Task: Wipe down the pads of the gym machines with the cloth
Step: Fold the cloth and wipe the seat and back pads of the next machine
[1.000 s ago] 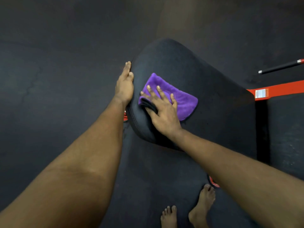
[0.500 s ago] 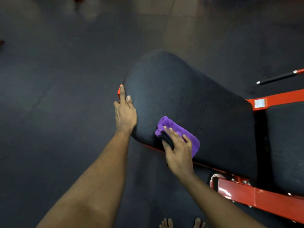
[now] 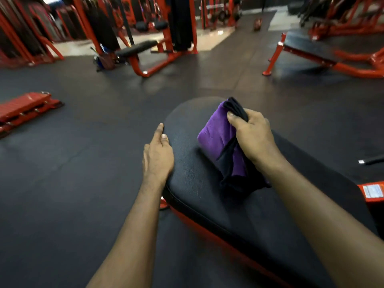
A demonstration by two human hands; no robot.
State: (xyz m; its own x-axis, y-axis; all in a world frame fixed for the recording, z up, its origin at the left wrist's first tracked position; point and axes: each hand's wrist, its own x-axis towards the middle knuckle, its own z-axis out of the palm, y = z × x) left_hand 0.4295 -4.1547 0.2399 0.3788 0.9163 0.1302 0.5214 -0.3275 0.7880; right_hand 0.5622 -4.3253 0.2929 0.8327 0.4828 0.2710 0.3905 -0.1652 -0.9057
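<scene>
Dark rubber floor (image 3: 83, 163) fills the middle band of the frame. It lies open to the left of and beyond the near bench, so walking room toward the other machines looks ample.

The black pad (image 3: 207, 194) runs from frame centre to the lower right on a red frame (image 3: 209, 229). Its rounded far end and left edge are free. At the right edge a labelled red member (image 3: 373, 191) and a dark bar (image 3: 372, 161) stand close, so strokes toward that side probably have less room.

Two further benches wait, one at upper centre (image 3: 137, 48) and one at upper right (image 3: 307, 46). A red platform (image 3: 25, 104) lies at the left edge, well apart.

The left hand (image 3: 158, 154) rests flat on the pad's left edge with its fingers straight and holds nothing. It is probably there to steady the person.

The right hand (image 3: 251, 136) has its fingers curled tightly round the bunched top of the cloth (image 3: 216, 132), right of centre. The purple and black cloth hangs from this grip and its lower folds appear to touch the pad. Being gathered, not spread, it suggests regripping or leaving this pad.
</scene>
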